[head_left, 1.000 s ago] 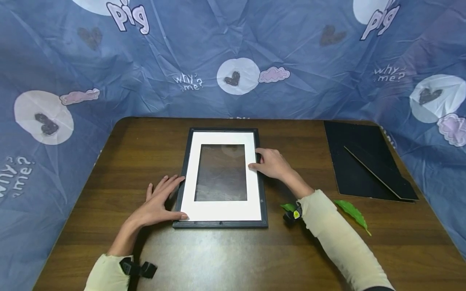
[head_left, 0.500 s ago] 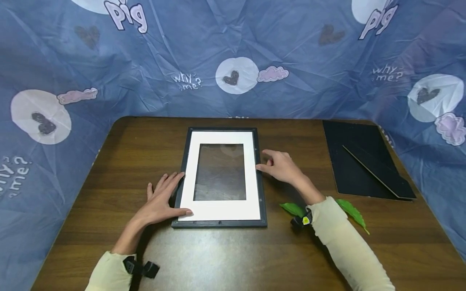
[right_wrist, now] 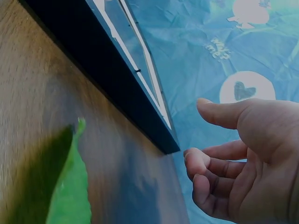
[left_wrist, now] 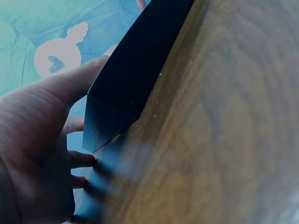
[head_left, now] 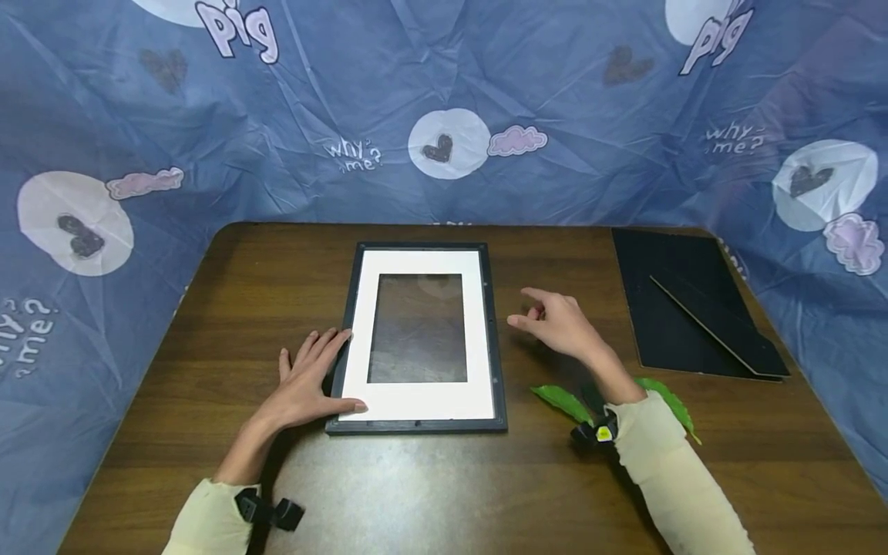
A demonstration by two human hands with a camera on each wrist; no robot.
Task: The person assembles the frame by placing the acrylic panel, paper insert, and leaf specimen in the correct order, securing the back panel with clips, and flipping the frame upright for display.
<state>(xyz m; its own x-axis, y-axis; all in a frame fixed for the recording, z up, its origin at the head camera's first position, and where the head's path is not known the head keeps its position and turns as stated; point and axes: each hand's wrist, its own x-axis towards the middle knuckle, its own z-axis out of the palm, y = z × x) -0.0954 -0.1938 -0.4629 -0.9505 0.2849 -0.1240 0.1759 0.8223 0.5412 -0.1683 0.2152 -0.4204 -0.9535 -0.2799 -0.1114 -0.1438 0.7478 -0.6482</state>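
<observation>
A black picture frame lies on the table with a white mat inside it, and the table's brown shows in the mat's window. My left hand rests at the frame's lower left, thumb over the border onto the mat, straight fingers spread along the outer side. In the left wrist view the thumb reaches over the frame's dark side. My right hand is just right of the frame, apart from it, holding nothing, fingers loosely bent. A green leaf lies below the right hand.
A second green leaf is partly covered by the right sleeve. At the back right lies a black panel with a narrow black flap slanting across it. A printed blue cloth hangs behind the table.
My right hand has come off the frame's right edge and moved right, uncovering more of the near leaf. The left hand has stayed on the frame, its thumb a little farther onto the mat.
</observation>
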